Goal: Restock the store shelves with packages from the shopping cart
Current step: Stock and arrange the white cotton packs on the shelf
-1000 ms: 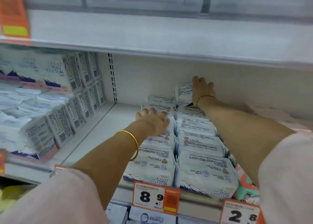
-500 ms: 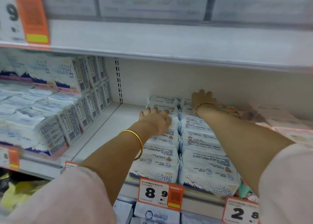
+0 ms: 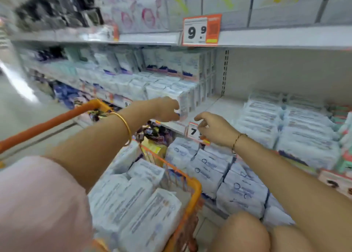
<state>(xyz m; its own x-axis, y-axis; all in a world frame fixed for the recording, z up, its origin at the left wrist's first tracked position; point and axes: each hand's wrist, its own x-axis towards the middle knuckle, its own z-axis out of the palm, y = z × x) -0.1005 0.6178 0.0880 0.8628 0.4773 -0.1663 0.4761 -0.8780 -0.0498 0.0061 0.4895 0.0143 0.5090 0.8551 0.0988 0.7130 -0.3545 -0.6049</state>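
Landmark = "7" price tag (image 3: 193, 131) on shelf edge. Right hand (image 3: 217, 129) right on top of tag, fingers loosely curled, half open, nothing held; tips look to brush tag, too blurry to swear. Left hand (image 3: 167, 109) just left of tag and a bit above, fingers curled against corner of boxed white pack (image 3: 183, 104) at shelf front; real grip or just touch, can't tell. Orange shopping cart (image 3: 194, 196) below-left of tag, piled with white soft packages (image 3: 133, 204). Flat rows of stocked packs (image 3: 285, 126) right of tag.
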